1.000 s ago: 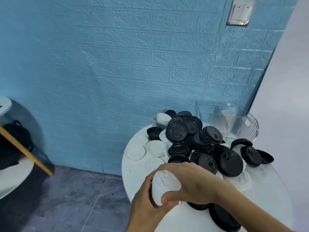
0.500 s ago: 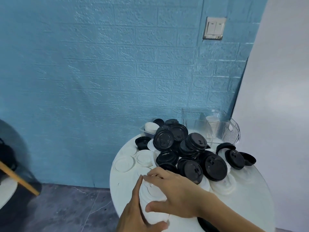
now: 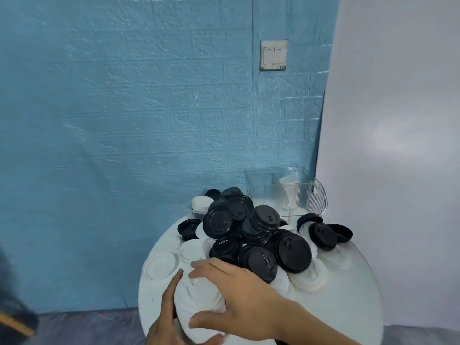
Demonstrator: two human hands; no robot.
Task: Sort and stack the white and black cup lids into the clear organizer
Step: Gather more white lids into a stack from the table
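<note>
I have a nested stack of white lids [image 3: 199, 302] held low at the near edge of the round counter [image 3: 348, 307]. My left hand [image 3: 164, 319] cups it from below and behind, thumb up its side; my right hand [image 3: 239, 292] wraps over the top, fingers [image 3: 201, 266] curled round the upper rim, thumb clamped near the base. These thin plastic lids look light, springy and slick, so I judge the stack could shear sideways or pop apart; squeezing both ends seems safest. The heap of black lids [image 3: 261, 232] lies just beyond, and the clear organizer [image 3: 278, 190] stands at the far side, well apart.
</note>
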